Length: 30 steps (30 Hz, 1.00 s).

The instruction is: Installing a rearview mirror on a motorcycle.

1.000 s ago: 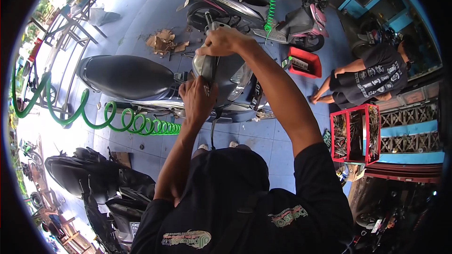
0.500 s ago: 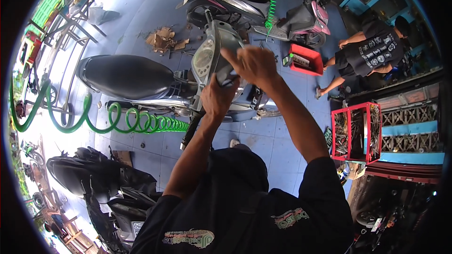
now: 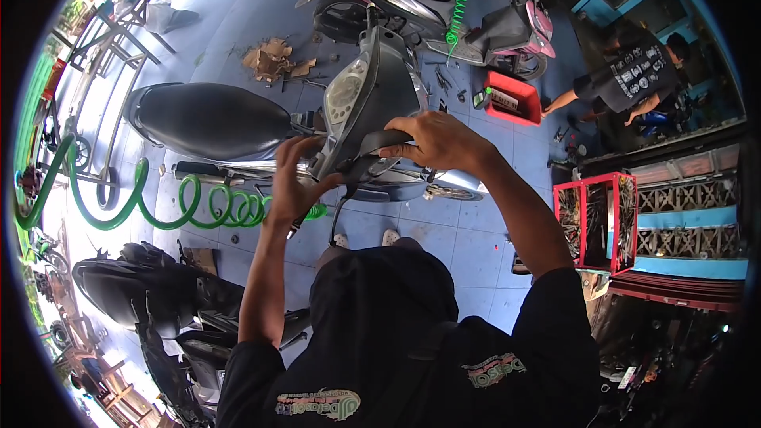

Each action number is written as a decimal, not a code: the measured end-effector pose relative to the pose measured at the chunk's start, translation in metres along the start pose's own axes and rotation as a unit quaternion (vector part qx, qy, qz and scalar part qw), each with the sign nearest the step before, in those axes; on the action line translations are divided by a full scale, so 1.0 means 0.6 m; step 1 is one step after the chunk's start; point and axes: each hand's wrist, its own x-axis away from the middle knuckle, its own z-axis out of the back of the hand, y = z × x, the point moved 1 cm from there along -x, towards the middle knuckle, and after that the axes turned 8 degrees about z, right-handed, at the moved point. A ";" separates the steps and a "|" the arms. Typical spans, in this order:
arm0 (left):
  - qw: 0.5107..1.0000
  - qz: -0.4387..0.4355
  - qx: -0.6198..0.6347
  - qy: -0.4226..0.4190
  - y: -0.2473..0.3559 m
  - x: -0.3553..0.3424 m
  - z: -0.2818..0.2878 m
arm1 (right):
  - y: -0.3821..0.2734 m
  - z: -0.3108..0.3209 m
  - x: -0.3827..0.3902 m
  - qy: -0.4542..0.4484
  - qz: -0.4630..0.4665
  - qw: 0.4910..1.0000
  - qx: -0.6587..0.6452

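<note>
A grey motorcycle (image 3: 396, 87) stands across in front of me, its black seat (image 3: 210, 119) to the left and its instrument cluster (image 3: 345, 97) near the middle. My right hand (image 3: 444, 141) is closed on a dark curved piece (image 3: 386, 141) beside the handlebar cover; I cannot tell whether it is loose or attached. My left hand (image 3: 295, 186) is beside the near handlebar end, fingers and thumb spread apart. Part of the handlebar is hidden behind that hand. A thin black lever or cable (image 3: 339, 210) hangs between my arms.
A coiled green air hose (image 3: 190, 198) stretches in from the left. A black motorcycle (image 3: 151, 293) stands at lower left. Torn cardboard (image 3: 273, 59) lies beyond the seat. A red bin (image 3: 511, 99), a red tool rack (image 3: 594, 222) and another person (image 3: 634, 79) are on the right.
My left hand has moved left and opened, off the front of the handlebar cover. My right hand has come nearer and now grips the dark curved piece. The other person has bent toward the bin.
</note>
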 end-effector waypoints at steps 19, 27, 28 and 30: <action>0.809 0.488 0.140 -0.296 0.015 0.136 -0.037 | -0.010 -0.090 0.024 -0.002 -0.245 0.790 -0.562; 0.787 0.523 0.149 -0.290 0.044 0.111 -0.037 | -0.035 -0.150 -0.015 -0.008 -0.351 0.520 -0.779; 0.795 0.516 0.155 -0.279 0.044 0.111 -0.039 | -0.043 -0.164 -0.013 0.032 -0.335 0.486 -0.807; 0.801 0.508 0.162 -0.272 0.050 0.112 -0.039 | -0.090 -0.194 -0.019 0.150 -0.305 0.402 -0.850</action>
